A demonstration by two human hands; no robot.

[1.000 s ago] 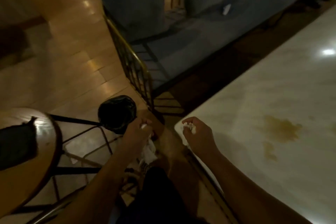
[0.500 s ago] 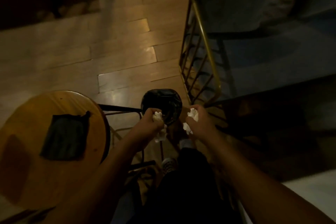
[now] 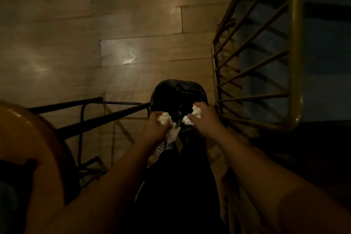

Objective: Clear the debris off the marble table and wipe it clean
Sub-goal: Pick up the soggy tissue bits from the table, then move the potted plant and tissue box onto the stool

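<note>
The left hand (image 3: 154,126) was curled tightly around a wad of crumpled white tissue (image 3: 164,118), and a loose tail of the paper hung out of the fist on its near side. The right hand (image 3: 206,119) gripped a second tissue wad (image 3: 196,111) in the same way, with white paper bulging from the far and left sides of the fist. The two hands were side by side and slightly apart, over the near rim of a bin (image 3: 176,91) lined with a black plastic bag. The bin stood on the wooden floor (image 3: 133,24). In the dim light it could not be told whether either wad touched the liner.

At the near left was a round wooden bench (image 3: 28,138) with a dark cloth (image 3: 15,176) lying on it. Black metal bars (image 3: 98,120) ran from beneath it toward the bin. Just right of the bin rose a brass-coloured railing (image 3: 295,43) with slanted bars, and a blue-grey surface (image 3: 322,47) lay beyond it. Below the forearms were dark trousers (image 3: 180,186) and a light patterned shoe (image 3: 161,147), just near of the left hand.
</note>
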